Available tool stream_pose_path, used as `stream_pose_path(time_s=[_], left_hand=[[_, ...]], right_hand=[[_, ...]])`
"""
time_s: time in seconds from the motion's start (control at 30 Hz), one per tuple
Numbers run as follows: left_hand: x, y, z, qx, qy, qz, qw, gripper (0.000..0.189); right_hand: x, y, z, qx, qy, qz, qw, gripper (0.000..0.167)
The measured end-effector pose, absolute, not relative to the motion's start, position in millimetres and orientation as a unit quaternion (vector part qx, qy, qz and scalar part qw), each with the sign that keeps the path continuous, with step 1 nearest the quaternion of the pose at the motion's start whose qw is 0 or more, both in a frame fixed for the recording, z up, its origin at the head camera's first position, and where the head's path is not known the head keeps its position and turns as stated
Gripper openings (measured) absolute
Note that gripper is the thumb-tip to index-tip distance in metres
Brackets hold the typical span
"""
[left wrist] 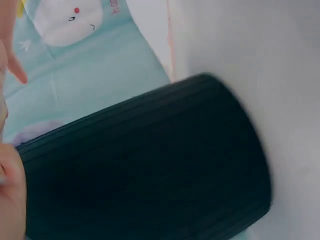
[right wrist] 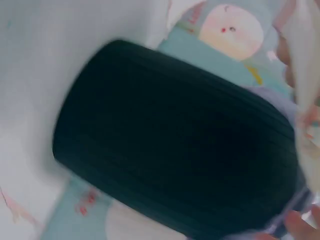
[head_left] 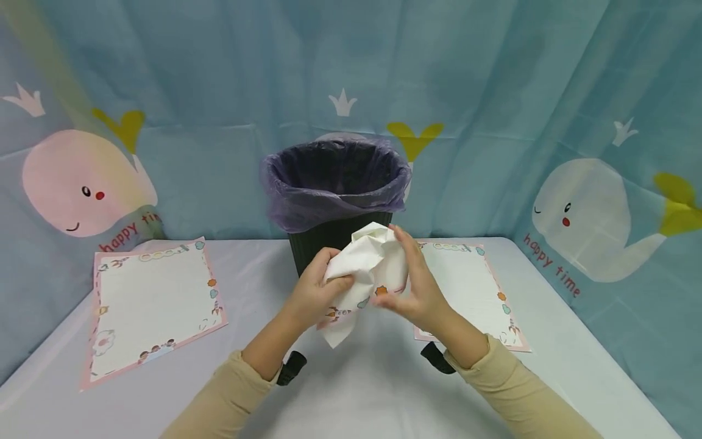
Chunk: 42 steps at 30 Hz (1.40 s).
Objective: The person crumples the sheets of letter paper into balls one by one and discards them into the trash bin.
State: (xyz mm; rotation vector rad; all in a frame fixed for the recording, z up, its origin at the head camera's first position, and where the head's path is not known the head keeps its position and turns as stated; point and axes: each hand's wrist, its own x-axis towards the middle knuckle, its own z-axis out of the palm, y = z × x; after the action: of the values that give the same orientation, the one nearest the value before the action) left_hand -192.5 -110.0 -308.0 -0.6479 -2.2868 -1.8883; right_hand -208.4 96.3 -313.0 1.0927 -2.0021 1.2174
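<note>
Between both hands, in front of the bin, is a partly crumpled sheet of patterned paper (head_left: 362,262), white with a printed pink border. My left hand (head_left: 312,296) grips its left side, the thumb lying across the near face. On the other side my right hand (head_left: 422,296) holds the paper, with thumb and fingers curved round its edge. A pale fold of the sheet (right wrist: 307,65) shows at the right edge of the right wrist view. Behind the hands stands a dark ribbed trash bin (head_left: 315,244) lined with a purple bag (head_left: 312,210). Its side (left wrist: 150,165) fills much of the left wrist view.
A flat sheet with a decorated border (head_left: 153,305) lies on the left of the white-covered table (head_left: 373,390). Another bordered sheet (head_left: 466,292) lies on the right, partly behind the right arm. A blue curtain with whale prints (head_left: 219,122) surrounds the table.
</note>
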Motion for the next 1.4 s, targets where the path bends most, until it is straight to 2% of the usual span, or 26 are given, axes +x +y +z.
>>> stream_pose_path(time_s=[0.1,0.17,0.23,0.37,0.53,0.63,0.77,0.87,0.97,1.07,1.17,1.23,1.33,1.4], left_hand=[[-192.4,-108.0,-313.0,-0.221,-0.736,-0.639,0.041,0.063],[-191.1,-106.5,-316.0,-0.234,-0.733,-0.638,0.04,0.086],[-189.8,-104.4,-318.0,-0.247,-0.735,-0.629,0.049,0.1],[-186.6,-97.7,-320.0,-0.272,-0.743,-0.605,0.088,0.094],[-188.3,-89.6,-326.1,-0.257,-0.753,-0.582,0.168,0.079],[-189.3,-87.8,-327.7,-0.24,-0.745,-0.592,0.193,0.074],[-188.3,-86.5,-326.0,-0.208,-0.74,-0.61,0.189,0.064],[-188.1,-85.0,-323.3,-0.187,-0.742,-0.621,0.17,0.061],[-187.0,-83.1,-320.3,-0.172,-0.757,-0.605,0.176,0.067],[-186.3,-82.2,-318.5,-0.152,-0.788,-0.556,0.218,0.074],[-187.2,-83.6,-318.5,-0.166,-0.791,-0.544,0.227,0.077],[-189.6,-85.9,-320.0,-0.194,-0.772,-0.57,0.204,0.078],[-192.0,-89.3,-324.5,-0.239,-0.734,-0.615,0.16,0.081],[-192.6,-90.1,-327.9,-0.244,-0.717,-0.635,0.152,0.083]], right_hand=[[-201.9,97.6,-308.9,0.395,-0.798,0.403,0.21,0.125],[-199.3,94.3,-306.7,0.381,-0.822,0.371,0.204,0.132],[-197.4,89.8,-304.9,0.359,-0.838,0.354,0.207,0.134],[-197.4,85.0,-308.0,0.335,-0.842,0.353,0.232,0.123],[-200.8,81.6,-318.8,0.346,-0.814,0.379,0.272,0.083],[-201.4,77.0,-321.9,0.366,-0.801,0.393,0.266,0.059],[-204.8,71.6,-327.9,0.404,-0.779,0.403,0.259,0.04],[-209.6,69.5,-334.1,0.44,-0.752,0.389,0.3,0.025],[-214.0,67.9,-337.3,0.47,-0.718,0.384,0.342,0.009],[-217.3,67.2,-336.7,0.491,-0.683,0.409,0.352,0.006],[-219.3,68.7,-333.2,0.504,-0.663,0.448,0.325,0.007],[-218.7,71.3,-330.4,0.503,-0.665,0.475,0.281,0.009],[-214.8,77.1,-326.2,0.475,-0.687,0.507,0.213,0.025],[-211.7,79.1,-324.5,0.447,-0.702,0.531,0.161,0.033]])
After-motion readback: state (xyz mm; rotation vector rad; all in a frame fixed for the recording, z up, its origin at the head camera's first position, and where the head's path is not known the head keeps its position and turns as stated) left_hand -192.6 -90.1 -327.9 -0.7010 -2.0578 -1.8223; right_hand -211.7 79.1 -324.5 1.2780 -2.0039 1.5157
